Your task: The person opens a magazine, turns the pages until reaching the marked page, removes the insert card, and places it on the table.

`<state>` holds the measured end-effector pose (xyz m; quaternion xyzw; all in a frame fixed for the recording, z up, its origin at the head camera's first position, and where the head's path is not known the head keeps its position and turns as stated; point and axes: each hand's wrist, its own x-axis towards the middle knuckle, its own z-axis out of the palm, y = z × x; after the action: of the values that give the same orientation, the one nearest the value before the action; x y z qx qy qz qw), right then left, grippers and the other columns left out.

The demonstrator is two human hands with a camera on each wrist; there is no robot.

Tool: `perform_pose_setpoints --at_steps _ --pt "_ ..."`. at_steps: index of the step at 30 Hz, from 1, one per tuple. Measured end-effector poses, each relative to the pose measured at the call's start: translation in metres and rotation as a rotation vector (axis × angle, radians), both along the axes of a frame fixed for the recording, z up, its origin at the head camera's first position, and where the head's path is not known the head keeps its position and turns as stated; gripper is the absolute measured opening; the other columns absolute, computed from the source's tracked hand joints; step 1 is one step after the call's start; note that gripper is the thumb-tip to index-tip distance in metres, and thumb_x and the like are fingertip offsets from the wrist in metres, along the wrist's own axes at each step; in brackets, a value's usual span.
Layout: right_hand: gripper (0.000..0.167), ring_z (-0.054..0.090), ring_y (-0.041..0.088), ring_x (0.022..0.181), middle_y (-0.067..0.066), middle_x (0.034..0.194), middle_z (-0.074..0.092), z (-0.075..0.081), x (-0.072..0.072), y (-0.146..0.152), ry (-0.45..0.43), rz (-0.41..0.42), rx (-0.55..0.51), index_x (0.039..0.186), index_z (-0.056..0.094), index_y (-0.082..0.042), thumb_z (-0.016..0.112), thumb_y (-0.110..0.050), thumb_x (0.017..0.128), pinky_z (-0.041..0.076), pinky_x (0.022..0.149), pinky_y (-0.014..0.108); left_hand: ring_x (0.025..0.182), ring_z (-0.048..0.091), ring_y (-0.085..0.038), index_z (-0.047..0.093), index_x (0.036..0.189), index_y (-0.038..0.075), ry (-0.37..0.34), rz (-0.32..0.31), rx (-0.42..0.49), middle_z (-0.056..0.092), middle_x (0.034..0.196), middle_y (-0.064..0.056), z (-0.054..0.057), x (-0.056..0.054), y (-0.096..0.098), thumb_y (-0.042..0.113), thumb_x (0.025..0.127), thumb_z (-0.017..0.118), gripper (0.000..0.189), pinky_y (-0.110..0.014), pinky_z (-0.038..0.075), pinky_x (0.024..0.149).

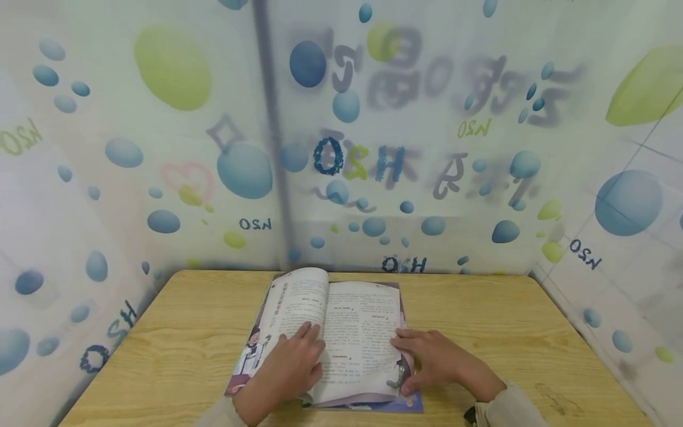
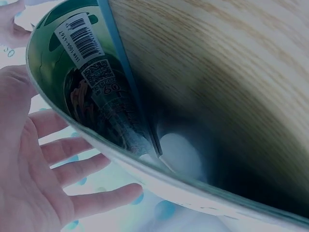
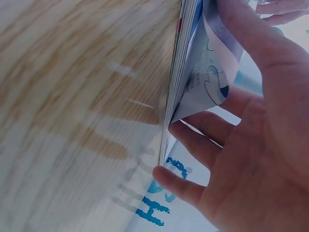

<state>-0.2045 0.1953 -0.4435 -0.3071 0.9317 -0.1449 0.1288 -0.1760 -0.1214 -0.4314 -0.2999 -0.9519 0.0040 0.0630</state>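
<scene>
An open magazine (image 1: pixel 341 338) lies on the table with dense printed text on both pages. My left hand (image 1: pixel 296 365) rests over the left page near the spine, fingertips on the paper. In the left wrist view the fingers (image 2: pixel 79 169) are spread along the curved pages, and a barcode (image 2: pixel 87 43) shows on the cover's underside. My right hand (image 1: pixel 434 362) is at the right page's outer edge, thumb by the lower corner and fingertips farther up. Seen from the right wrist, a loose page corner (image 3: pixel 207 82) bows up between thumb and fingers.
The wooden table (image 1: pixel 187 332) extends on both sides of the magazine. Behind and beside it hang pale panels (image 1: pixel 341 118) printed with blue and green drops. A small dark mark (image 1: pixel 549 397) is on the tabletop at the right.
</scene>
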Motion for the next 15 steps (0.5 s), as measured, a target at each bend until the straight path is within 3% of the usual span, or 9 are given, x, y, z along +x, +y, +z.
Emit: perform_pose_setpoints --at_steps 8,15 --pt "0.090 0.045 0.035 0.137 0.012 0.149 0.049 0.000 0.000 0.001 0.029 -0.003 -0.007 0.143 0.055 -0.013 0.068 -0.071 0.075 0.037 0.107 0.060 0.125 0.055 -0.035 0.071 0.115 0.010 -0.013 -0.021 -0.002 0.059 0.134 -0.015 0.004 0.002 0.005 0.033 0.089 0.067 0.035 -0.057 0.056 0.078" --pt "0.091 0.042 0.035 0.138 0.012 0.150 0.048 0.002 -0.004 0.000 0.120 -0.008 -0.049 0.146 0.050 -0.015 0.068 -0.070 0.077 0.036 0.107 0.061 0.120 0.059 -0.030 0.072 0.115 0.017 -0.057 -0.082 0.002 0.063 0.130 -0.009 0.006 0.004 0.016 0.053 0.097 0.053 0.044 -0.055 0.054 0.083"
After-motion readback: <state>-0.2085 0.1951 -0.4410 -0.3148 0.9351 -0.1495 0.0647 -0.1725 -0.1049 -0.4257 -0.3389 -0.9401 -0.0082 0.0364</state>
